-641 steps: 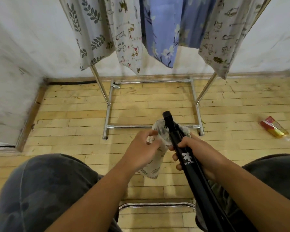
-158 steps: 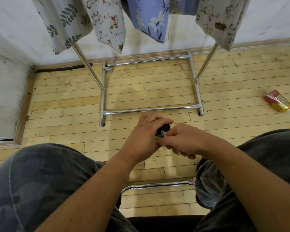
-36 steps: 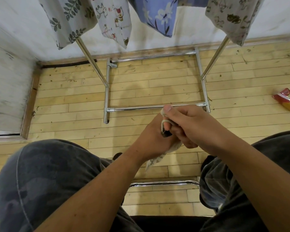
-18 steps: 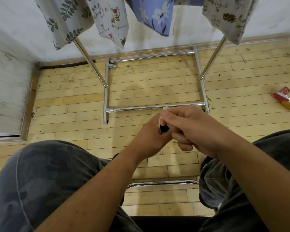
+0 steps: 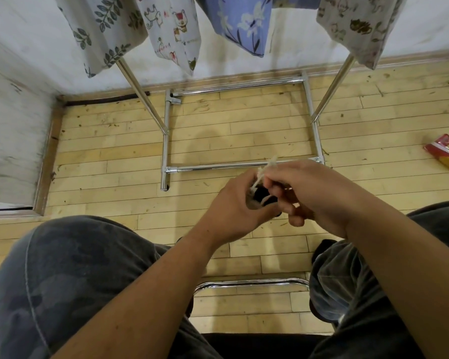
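Observation:
I sit with both hands together over the wooden floor, between my knees. My left hand (image 5: pixel 231 206) grips the top of a black object (image 5: pixel 263 196), most of which is hidden inside the fist; only its dark end shows. My right hand (image 5: pixel 306 193) pinches a pale drawstring (image 5: pixel 266 168) that runs from the black object's end up to a frayed tip above my fingers. A loop of the same string crosses the black end. The patterned pouch below the hands is hidden.
A chrome clothes rack (image 5: pixel 166 141) stands ahead on the floor, with several patterned cloths (image 5: pixel 166 29) hanging from it against the white wall. A red and yellow packet (image 5: pixel 445 154) lies at the far right. A chrome chair bar (image 5: pixel 249 282) runs below my hands.
Over the last second my right hand has pulled the drawstring up and to the right. The hanging pouch cloth seen below the hands one second ago is no longer visible.

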`<state>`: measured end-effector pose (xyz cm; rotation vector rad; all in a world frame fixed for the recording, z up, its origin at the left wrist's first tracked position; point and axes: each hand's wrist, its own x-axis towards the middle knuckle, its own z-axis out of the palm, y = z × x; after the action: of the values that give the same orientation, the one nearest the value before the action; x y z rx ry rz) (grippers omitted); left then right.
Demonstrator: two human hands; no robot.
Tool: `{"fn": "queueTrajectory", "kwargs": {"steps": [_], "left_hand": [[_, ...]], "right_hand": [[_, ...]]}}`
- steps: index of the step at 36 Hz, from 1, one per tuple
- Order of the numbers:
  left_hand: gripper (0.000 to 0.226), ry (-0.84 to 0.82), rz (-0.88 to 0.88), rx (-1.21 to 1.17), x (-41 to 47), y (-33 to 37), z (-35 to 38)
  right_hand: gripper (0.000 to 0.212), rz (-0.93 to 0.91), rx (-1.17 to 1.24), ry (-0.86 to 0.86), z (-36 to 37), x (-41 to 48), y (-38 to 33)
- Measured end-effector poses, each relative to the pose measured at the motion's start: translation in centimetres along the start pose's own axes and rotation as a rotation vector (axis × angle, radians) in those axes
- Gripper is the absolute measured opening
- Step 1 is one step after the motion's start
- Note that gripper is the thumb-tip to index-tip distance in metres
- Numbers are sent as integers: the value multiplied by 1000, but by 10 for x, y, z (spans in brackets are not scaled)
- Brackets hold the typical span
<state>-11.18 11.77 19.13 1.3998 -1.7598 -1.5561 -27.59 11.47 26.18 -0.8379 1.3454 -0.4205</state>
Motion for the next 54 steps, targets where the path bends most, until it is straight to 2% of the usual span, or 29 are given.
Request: {"fn": "queueTrajectory", "kwargs": {"steps": [4,8,12,15,19,25,28,31,35,42,48,51,54], "left_hand": [[45,-48,-47,-62,0,-4,4],[51,-9,-55,-60,3,-9,1],[51,-31,-10,-80,3,-8,0],[43,-20,62,63,3,-10,3],[36,-18,77,154,7,-17,5],[24,-36,47,201,6,-22,7],[23,-25,67,132,6,-16,6],[37,-35,61,-25,5,-9,4],[67,35,131,81,8,-12,8],[37,144,167,84,11,-12,7],[57,99,118,146,9,-17,7],[40,100,131,154,9,-18,7],[32,111,171,213,9,-14,7]], "right_hand": [[22,25,102,-32,0,0,-4],[39,5,32,-19,1,-2,-5],[54,-17,-78,65,1,-2,-5],[52,4,-199,111,3,0,-2],[44,-10,-201,142,2,3,1],[33,-4,-6,69,-1,3,-2],[29,0,90,24,0,2,-3],[27,-13,150,-22,0,1,-2],[28,-33,276,-80,2,1,-3],[38,-23,320,-139,7,0,-2],[42,-6,201,-73,10,0,-1],[39,-51,70,-5,13,2,1],[38,-80,53,22,13,2,0]]}}
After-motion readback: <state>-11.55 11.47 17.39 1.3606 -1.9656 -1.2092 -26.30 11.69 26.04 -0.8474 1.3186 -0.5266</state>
